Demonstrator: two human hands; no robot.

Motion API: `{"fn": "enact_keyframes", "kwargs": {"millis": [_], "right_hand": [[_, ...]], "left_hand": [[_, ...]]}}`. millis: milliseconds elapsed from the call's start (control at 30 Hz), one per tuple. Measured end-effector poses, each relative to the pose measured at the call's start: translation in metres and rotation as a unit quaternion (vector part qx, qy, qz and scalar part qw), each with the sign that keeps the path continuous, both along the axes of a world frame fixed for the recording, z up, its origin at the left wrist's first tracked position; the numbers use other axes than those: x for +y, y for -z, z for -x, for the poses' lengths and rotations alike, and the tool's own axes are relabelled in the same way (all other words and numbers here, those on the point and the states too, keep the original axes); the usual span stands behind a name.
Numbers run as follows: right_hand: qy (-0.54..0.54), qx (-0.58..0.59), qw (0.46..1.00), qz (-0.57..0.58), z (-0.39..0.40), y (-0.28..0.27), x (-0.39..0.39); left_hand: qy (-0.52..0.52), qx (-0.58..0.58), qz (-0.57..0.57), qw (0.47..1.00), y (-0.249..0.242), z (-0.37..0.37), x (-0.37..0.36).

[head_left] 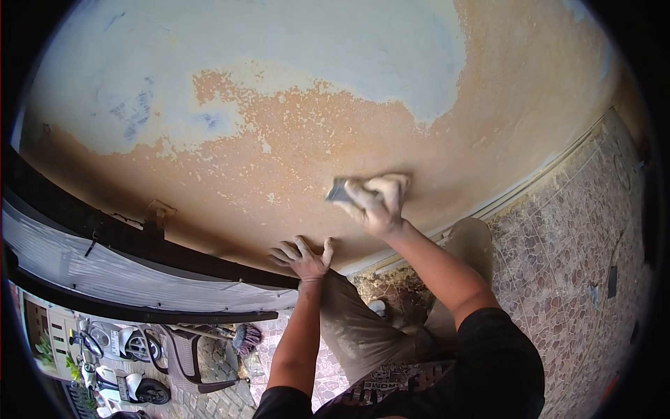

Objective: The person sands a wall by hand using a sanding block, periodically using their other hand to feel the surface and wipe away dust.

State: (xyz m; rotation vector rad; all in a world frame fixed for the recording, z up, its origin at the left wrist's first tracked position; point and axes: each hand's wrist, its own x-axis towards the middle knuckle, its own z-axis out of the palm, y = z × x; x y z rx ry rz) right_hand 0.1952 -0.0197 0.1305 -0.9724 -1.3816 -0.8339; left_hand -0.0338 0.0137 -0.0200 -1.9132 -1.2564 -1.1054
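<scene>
My right hand point(377, 202) is closed around a dark grey sanding pad point(339, 189), pressed to the wall right of the middle of the view. The hand is slightly blurred. Lower and to the left, my left hand point(305, 259) lies against the wall with its fingers spread, holding nothing. The wall point(293, 160) shows orange-tan, flaked areas below a pale whitish coat, with small bluish marks at the upper left. Dust covers the fingers of both hands.
A dark-framed corrugated panel point(139, 258) juts out at the left. Below it are a brown chair point(185, 363), a mop head point(247, 339) and parked motorbikes point(132, 387). Patterned floor tiles point(551, 258) spread to the right, with a small dark object point(612, 282) on them.
</scene>
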Motion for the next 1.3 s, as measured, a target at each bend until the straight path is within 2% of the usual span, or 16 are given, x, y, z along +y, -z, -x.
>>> {"fn": "enact_keyframes", "kwargs": {"millis": [100, 200, 267, 400, 467, 567, 633, 700, 800, 867, 933, 967, 1067, 1200, 1233, 1300], "right_hand": [[-0.049, -0.160, 0.978, 0.125, -0.006, 0.054, -0.019], [-0.060, -0.068, 0.986, 0.138, -0.011, 0.027, -0.018], [-0.038, 0.221, 0.974, 0.016, -0.012, -0.026, -0.004], [-0.042, 0.327, 0.941, -0.078, 0.008, -0.021, 0.011], [-0.026, -0.005, 0.999, 0.034, 0.009, 0.022, -0.004], [-0.033, -0.089, 0.989, 0.110, -0.019, 0.040, -0.019], [0.019, 0.085, 0.996, 0.017, -0.030, 0.018, -0.001], [-0.032, 0.359, 0.932, -0.041, -0.038, -0.044, 0.004], [-0.071, 0.403, 0.907, -0.097, -0.023, -0.064, 0.014], [-0.008, 0.057, 0.998, -0.020, -0.013, -0.008, 0.010], [-0.029, -0.178, 0.980, 0.085, -0.009, 0.026, -0.010], [-0.032, -0.177, 0.980, 0.087, -0.013, 0.034, -0.013], [-0.025, 0.071, 0.995, 0.066, -0.017, 0.001, -0.013], [-0.135, 0.469, 0.871, -0.065, -0.011, -0.040, 0.010], [-0.136, 0.469, 0.870, -0.068, -0.005, -0.024, 0.014], [-0.011, 0.136, 0.991, -0.002, 0.013, 0.031, 0.010]], "left_hand": [[0.007, 0.002, 0.011, 1.000, 0.001, 0.002, -0.004], [-0.002, -0.005, 0.010, 1.000, 0.003, 0.001, -0.003], [-0.002, -0.001, 0.015, 1.000, 0.006, 0.005, -0.009], [0.004, -0.007, -0.002, 1.000, 0.001, 0.000, -0.003], [0.005, -0.002, -0.001, 1.000, 0.000, 0.001, -0.003], [0.006, -0.005, 0.002, 1.000, 0.002, 0.003, -0.006], [0.007, -0.002, -0.001, 1.000, 0.000, 0.001, -0.001], [-0.001, 0.005, 0.006, 1.000, 0.002, 0.004, -0.007], [0.000, 0.008, -0.005, 1.000, -0.002, 0.001, -0.004], [0.000, 0.006, -0.002, 1.000, -0.005, 0.000, -0.003], [-0.001, 0.005, 0.002, 1.000, -0.004, 0.000, -0.006], [0.000, 0.002, 0.008, 1.000, -0.001, 0.002, -0.007], [0.000, -0.001, 0.004, 1.000, 0.001, -0.001, 0.002], [-0.001, -0.001, -0.004, 1.000, 0.001, 0.000, -0.003], [-0.001, 0.001, -0.008, 1.000, 0.000, 0.001, -0.001], [0.001, 0.002, -0.005, 1.000, 0.001, 0.001, -0.003]]}}
